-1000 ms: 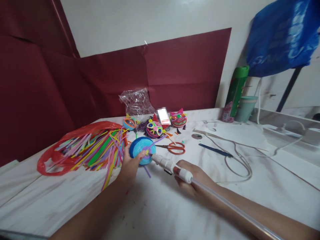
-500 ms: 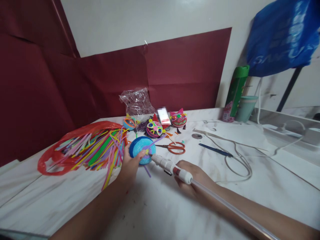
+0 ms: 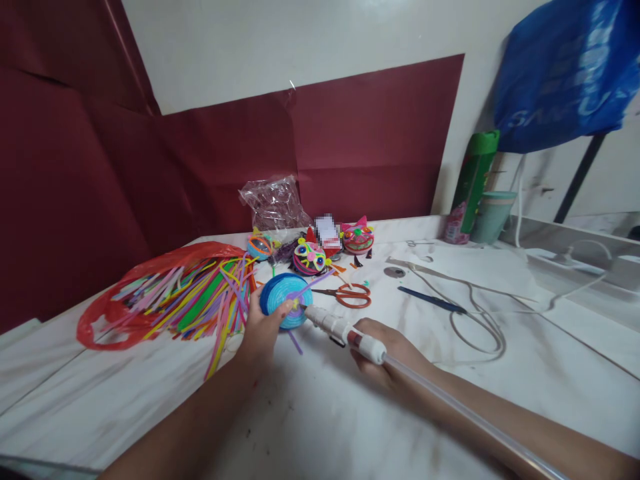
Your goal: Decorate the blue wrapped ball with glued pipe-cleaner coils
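My left hand (image 3: 265,327) grips a round blue craft ball (image 3: 280,293) wound in rings of pipe cleaner, its thumb on the front by a yellow bit at the centre. A purple pipe cleaner (image 3: 316,283) lies across the ball, and a purple end sticks out below it. In my right hand (image 3: 383,347) is a white hot glue gun (image 3: 333,323), with a long clear glue stick (image 3: 460,407) running out of its back. The nozzle points at the ball's centre, at or very close to the surface. Red-handled scissors (image 3: 353,295) lie just behind.
A red plastic bag (image 3: 103,340) full of colourful pipe cleaners lies at left. Decorated balls with faces (image 3: 310,257) sit behind, near a clear plastic bag (image 3: 275,207). To the right are a dark blue tool (image 3: 430,300), a looped cable (image 3: 493,333), a green can (image 3: 473,187) and a cup (image 3: 493,217).
The glue gun has shifted very slightly to the right, its nozzle a little farther from the ball's centre. The ball has hardly moved in my left hand.
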Tool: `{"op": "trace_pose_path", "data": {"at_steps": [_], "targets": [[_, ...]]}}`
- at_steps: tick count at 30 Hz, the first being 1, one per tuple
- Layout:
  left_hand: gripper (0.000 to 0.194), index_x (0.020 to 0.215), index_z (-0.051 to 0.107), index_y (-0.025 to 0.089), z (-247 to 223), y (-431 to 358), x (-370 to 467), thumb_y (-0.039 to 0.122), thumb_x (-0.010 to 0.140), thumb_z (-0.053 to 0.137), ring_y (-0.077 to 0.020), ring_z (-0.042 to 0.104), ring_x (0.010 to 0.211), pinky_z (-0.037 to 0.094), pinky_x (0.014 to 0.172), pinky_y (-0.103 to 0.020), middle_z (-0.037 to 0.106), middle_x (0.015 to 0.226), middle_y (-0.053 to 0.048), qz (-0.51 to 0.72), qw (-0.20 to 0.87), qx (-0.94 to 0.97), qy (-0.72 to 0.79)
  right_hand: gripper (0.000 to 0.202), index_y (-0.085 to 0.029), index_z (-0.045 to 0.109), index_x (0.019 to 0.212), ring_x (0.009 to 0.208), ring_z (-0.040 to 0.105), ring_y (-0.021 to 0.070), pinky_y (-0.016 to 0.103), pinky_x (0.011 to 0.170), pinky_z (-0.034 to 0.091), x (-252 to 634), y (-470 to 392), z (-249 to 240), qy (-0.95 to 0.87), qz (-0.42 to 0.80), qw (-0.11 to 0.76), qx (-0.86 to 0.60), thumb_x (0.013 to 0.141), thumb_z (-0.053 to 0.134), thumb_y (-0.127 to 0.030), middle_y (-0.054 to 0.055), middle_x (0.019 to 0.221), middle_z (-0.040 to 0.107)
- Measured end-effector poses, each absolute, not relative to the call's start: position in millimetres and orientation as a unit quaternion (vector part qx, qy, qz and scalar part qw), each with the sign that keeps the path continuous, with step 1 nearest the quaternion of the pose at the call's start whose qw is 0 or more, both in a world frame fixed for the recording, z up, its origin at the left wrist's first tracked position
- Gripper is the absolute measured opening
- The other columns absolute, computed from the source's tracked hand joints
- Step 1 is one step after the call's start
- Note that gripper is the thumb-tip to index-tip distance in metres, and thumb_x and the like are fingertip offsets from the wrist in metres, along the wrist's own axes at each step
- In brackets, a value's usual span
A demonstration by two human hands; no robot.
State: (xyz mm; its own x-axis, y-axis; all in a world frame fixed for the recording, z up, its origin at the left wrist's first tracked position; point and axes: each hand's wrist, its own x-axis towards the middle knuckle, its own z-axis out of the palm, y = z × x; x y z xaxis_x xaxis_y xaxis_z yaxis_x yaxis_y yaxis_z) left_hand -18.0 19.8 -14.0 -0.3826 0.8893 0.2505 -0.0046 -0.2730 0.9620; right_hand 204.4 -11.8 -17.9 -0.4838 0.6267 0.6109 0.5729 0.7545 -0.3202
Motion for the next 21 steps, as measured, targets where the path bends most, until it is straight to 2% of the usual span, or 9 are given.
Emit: {"op": "trace_pose_path", "data": {"at_steps": [5, 17, 21], "targets": [[0.064, 0.121, 0.045, 0.024, -12.7, 17.4, -15.8, 0.032, 0.063, 0.072, -0.0168, 0.061, 0.084, 0.050, 0.079, -0.031, 0.062, 0.098, -0.005, 0.669, 0.325, 0.444, 0.499, 0.010, -0.019, 0.049, 0.069, 0.060, 0.052, 0.0137, 0.023, 0.056, 0.040, 202.2, -11.8, -22.5, -0.859, 0.015, 0.369, -0.354, 0.071, 0.046, -0.010, 0.002, 0.065, 0.055], [0.065, 0.120, 0.046, 0.025, -14.0, 18.0, -16.6, 0.037, 0.062, 0.073, -0.0193, 0.060, 0.092, 0.049, 0.082, -0.033, 0.059, 0.107, -0.006, 0.647, 0.317, 0.451, 0.526, 0.012, -0.020, 0.044, 0.068, 0.059, 0.050, 0.0138, 0.023, 0.054, 0.039, 201.6, -9.3, -25.3, -0.868, 0.012, 0.410, -0.281, 0.068, 0.047, -0.009, 0.002, 0.064, 0.053], [0.065, 0.120, 0.046, 0.024, -15.6, 19.1, -16.1, 0.037, 0.062, 0.073, -0.0196, 0.059, 0.093, 0.048, 0.083, -0.033, 0.059, 0.109, -0.006, 0.651, 0.322, 0.445, 0.524, 0.011, -0.020, 0.046, 0.070, 0.061, 0.052, 0.0141, 0.024, 0.057, 0.039, 202.9, -6.6, -30.7, -0.874, 0.019, 0.390, -0.289, 0.070, 0.050, -0.009, 0.002, 0.067, 0.055]]}}
